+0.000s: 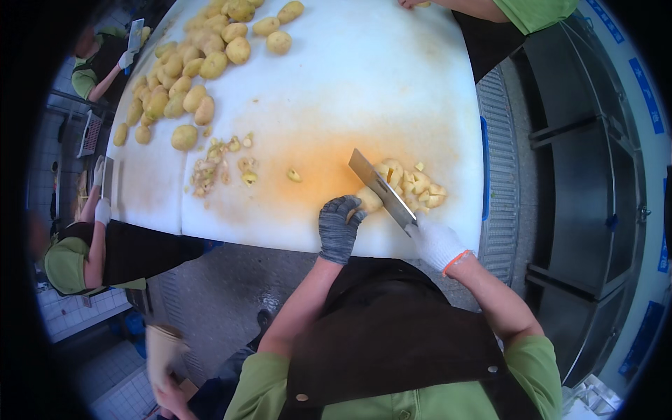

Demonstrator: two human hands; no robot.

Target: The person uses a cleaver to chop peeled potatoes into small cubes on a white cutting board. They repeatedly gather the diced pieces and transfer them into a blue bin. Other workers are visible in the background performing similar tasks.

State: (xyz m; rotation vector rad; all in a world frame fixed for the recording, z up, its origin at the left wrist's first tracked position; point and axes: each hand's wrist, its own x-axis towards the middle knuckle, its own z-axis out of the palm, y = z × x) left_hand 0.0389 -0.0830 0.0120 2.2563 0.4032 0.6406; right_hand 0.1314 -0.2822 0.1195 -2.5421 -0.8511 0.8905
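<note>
My left hand, in a grey knit glove, holds a pale potato against the white cutting surface. In a white glove with an orange cuff, my right hand grips the handle of a cleaver. Its broad blade stands slanted right beside the potato; whether the edge is inside the flesh I cannot tell. Just right of the blade lies a heap of cut potato chunks. A small potato scrap sits alone to the left of my left hand.
Many whole potatoes are piled at the far left. Nearer lies a scatter of trimmings. Co-workers in green sleeves stand left, far left and far right around the table. Someone at lower left holds a tan object. Steel cabinets line the right.
</note>
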